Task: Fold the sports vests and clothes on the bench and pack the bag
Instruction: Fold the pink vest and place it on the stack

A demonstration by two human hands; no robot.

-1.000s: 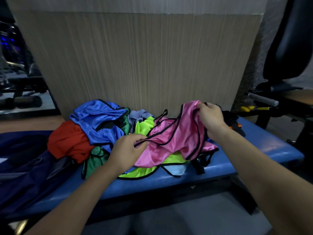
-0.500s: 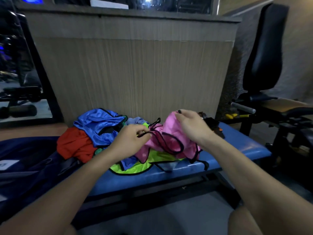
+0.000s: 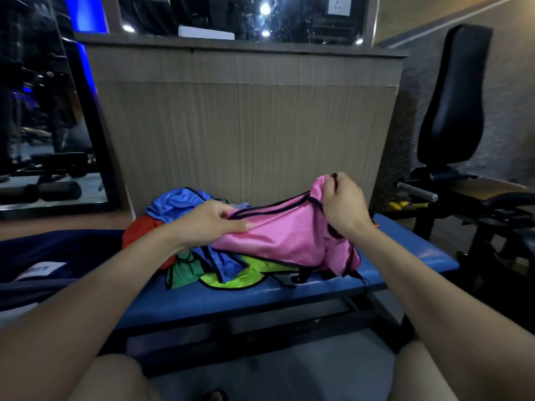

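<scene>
A pile of vests (image 3: 208, 264) lies on the bench (image 3: 405, 253). One vest (image 3: 283, 233) is held above the pile, between the left hand (image 3: 208, 224) and the right hand (image 3: 344, 209). A bag (image 3: 43, 256) lies left of the pile, a panel (image 3: 246, 134) stands behind the bench, and a seat (image 3: 451, 111) stands to its right.

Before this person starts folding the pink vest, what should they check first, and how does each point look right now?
1. Left hand grips the pink vest: ok.
2. Right hand pinches the vest's raised end: ok.
3. Vest lifted free of the pile: not ok, its lower part lies on the yellow-green vest.
4. Vest spread flat between the hands: not ok, it hangs bunched.
5. Bare bench to lay it on: ok, blue padding shows to the right.
6. Bag open and ready: cannot tell, only dark fabric shows at left.
</scene>
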